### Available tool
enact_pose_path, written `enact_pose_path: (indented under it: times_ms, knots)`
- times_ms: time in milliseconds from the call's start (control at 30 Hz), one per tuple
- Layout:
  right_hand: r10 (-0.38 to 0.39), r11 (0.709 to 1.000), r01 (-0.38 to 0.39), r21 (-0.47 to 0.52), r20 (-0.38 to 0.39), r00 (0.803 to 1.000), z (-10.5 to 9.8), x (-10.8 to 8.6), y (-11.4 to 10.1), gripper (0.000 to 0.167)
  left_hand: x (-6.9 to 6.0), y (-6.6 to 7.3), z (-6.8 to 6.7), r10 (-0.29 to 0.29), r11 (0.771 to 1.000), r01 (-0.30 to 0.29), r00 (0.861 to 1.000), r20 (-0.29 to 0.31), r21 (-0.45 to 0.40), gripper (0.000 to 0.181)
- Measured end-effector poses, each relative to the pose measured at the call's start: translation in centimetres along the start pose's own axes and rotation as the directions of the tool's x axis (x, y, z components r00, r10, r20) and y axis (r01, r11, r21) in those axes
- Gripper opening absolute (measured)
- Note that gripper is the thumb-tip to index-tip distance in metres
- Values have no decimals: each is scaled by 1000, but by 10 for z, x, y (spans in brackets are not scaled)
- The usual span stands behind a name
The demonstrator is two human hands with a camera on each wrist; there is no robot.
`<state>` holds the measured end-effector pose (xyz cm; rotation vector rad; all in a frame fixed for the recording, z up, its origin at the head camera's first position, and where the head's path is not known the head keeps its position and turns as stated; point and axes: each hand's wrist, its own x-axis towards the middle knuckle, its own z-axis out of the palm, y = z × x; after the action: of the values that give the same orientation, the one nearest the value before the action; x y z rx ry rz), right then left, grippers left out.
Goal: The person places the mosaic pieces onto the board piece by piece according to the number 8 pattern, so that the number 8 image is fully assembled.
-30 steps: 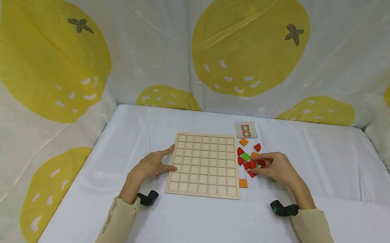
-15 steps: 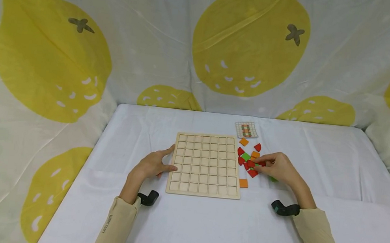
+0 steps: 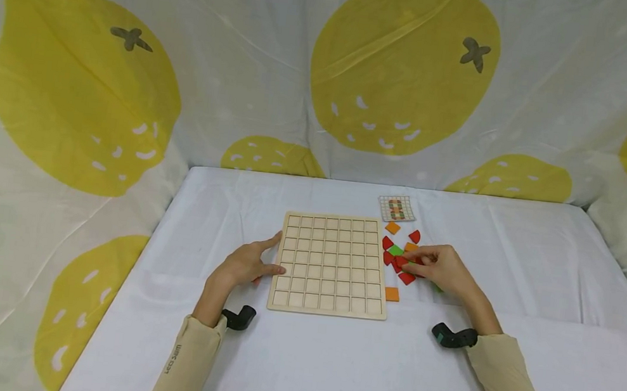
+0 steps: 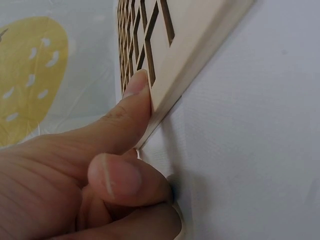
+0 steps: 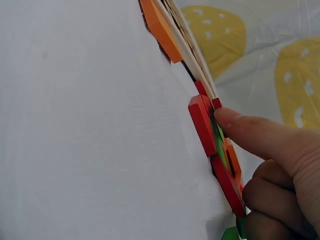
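In the head view a pale wooden grid board (image 3: 329,265) lies flat, its squares bare. My left hand (image 3: 245,263) rests at its left edge, thumb and index finger spread apart; in the left wrist view the thumb (image 4: 122,117) presses the rim and other fingers curl below. My right hand (image 3: 443,270) is over a heap of small tiles right of the board. Its thumb and index finger pinch a red tile (image 3: 401,262) at the heap; the index fingertip is hidden in the right wrist view. Red tiles (image 5: 202,125) and a green tile (image 3: 395,250) lie around it.
A small pattern card (image 3: 396,209) lies behind the tiles. One orange tile (image 3: 392,294) sits against the board's right edge, another orange tile (image 3: 393,228) near the card. A reddish tile (image 3: 256,281) shows beside the left hand. White cloth (image 3: 318,368) covers the table.
My right hand's fingertips have shifted slightly leftward within the heap, and the red tile at them has moved left too. The left hand and board stay as they were.
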<state>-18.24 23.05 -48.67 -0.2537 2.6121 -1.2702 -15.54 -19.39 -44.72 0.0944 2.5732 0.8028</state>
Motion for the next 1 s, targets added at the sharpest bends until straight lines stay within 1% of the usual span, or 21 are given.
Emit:
enact_pose_path:
  times_ms: [100,233,367,433,633,767,1000]
  knots:
    - [-2,1000,2,28,-11,1000,5,0,-5,31,0,0,-1,-2,1000,2,1000,2,-1,90]
    - [-16,997,18,73,-34,999,17,1,-16,31,0,0,-1,-3,1000,3,1000,0,12,91]
    - [-38,994,45,102,-66,997,31,4,-27,28,0,0,0,9,999,-8,1000,-20,39,90]
    - [-38,994,46,103,-79,996,37,6,-31,27,0,0,1,16,999,-15,1000,-24,47,90]
    - [-17,997,24,69,-107,994,52,16,-45,25,1,-2,2,12,999,-11,1000,-19,45,90]
    - [-28,998,34,49,-125,992,59,25,-54,26,1,-4,2,19,998,-18,1000,-22,56,89]
    - [-22,998,29,56,-119,993,70,40,-68,27,1,-3,1,32,999,-32,999,-17,35,88]
